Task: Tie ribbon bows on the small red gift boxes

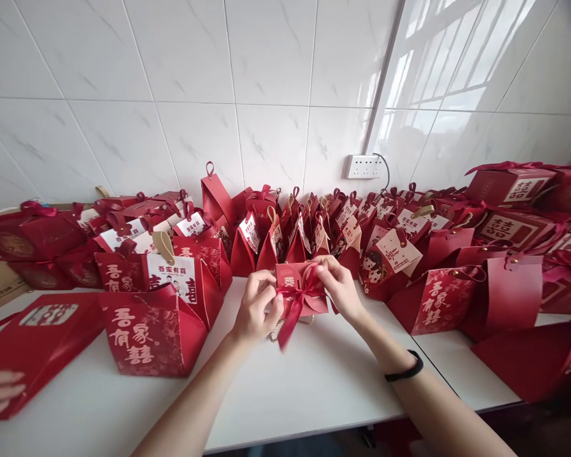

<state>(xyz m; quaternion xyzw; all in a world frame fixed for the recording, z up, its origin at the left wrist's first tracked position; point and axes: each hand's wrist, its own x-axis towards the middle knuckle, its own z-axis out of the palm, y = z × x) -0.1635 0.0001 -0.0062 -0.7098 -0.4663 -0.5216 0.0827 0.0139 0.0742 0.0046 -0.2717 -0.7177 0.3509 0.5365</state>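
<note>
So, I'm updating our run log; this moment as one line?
left hand: at small red box; right hand: on red ribbon; ribbon: bow on box

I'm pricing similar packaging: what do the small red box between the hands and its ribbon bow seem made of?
Small red printed box: probably stiff, fairly matte card, judging by flat panels and little glare.
Dark red ribbon bow: apparently satin, given slight sheen and soft folds; the fibre is unclear.

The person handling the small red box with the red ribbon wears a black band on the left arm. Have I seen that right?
Not quite: the head view shows the black band on the right arm, not the left. The person is indeed handling the small red box with the red ribbon.
</note>
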